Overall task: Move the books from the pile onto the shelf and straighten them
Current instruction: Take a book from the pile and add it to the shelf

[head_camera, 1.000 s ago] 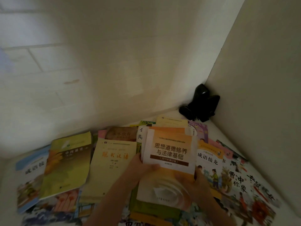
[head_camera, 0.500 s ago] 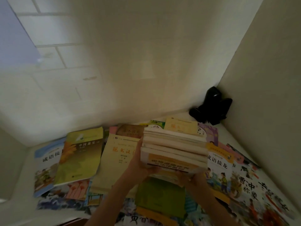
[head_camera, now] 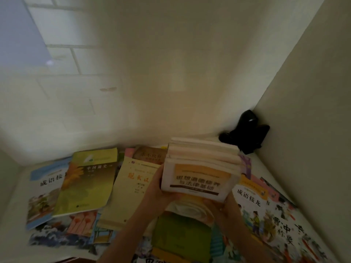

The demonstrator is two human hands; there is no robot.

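White walls box in the shelf (head_camera: 18, 188) I'm watching, where about ten loose books (head_camera: 89, 179) lie flat, and my left hand (head_camera: 161, 190) and right hand (head_camera: 225, 205) have their fingers curled around one raised stack of books (head_camera: 201, 168), one black object (head_camera: 245, 133) in the corner.

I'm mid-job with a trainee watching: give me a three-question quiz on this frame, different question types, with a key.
1. True or false: both hands hold the stack of books.
2. Multiple choice: the black object sits (A) in the back right corner, (B) on top of the held stack, (C) at the left wall.
3. Fill in: the cover colour of the book lying flat with a sunflower picture, left of the left hand, is mainly ____.

Key: 1 true, the left hand grips the stack's left side and the right hand supports its lower right. 2 A. 3 yellow-green.
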